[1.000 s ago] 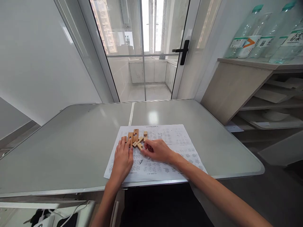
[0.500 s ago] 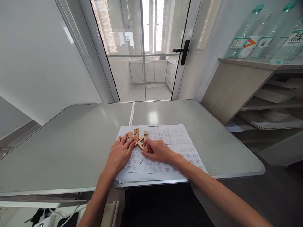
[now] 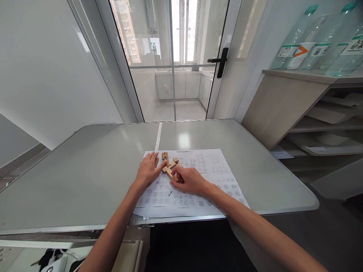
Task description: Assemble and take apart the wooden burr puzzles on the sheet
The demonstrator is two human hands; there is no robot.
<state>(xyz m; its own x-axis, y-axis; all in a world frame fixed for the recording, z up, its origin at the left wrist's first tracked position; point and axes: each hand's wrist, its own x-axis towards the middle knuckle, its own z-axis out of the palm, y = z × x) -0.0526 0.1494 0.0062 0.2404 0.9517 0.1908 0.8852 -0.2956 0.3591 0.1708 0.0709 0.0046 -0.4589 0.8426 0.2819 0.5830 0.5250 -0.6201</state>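
Note:
Small notched wooden puzzle pieces lie together on a printed paper sheet (image 3: 198, 204). My left hand (image 3: 148, 169) rests over the left end of the group with its fingers stretched out, and its thumb reaches the pieces in the middle. A flat slotted piece (image 3: 165, 155) shows just past that thumb. My right hand (image 3: 189, 179) is closed at the near side, thumb and fingertips pinching a light wooden puzzle piece (image 3: 169, 173). Crossing pieces (image 3: 172, 165) lie against it, and the left hand partly covers another piece (image 3: 156, 161).
The sheet lies on a grey table (image 3: 85, 181) near its front edge. Beyond the table stands a glass door with a black handle (image 3: 221, 62). On the right, a wooden shelf (image 3: 286, 102) carries several plastic bottles (image 3: 297, 45). A white drawer with cables sits below left.
My left hand has shifted slightly, turning its fingers away from me and covering more of the left piece. The pieces have turned and moved closer together. My right hand stays nearly in place.

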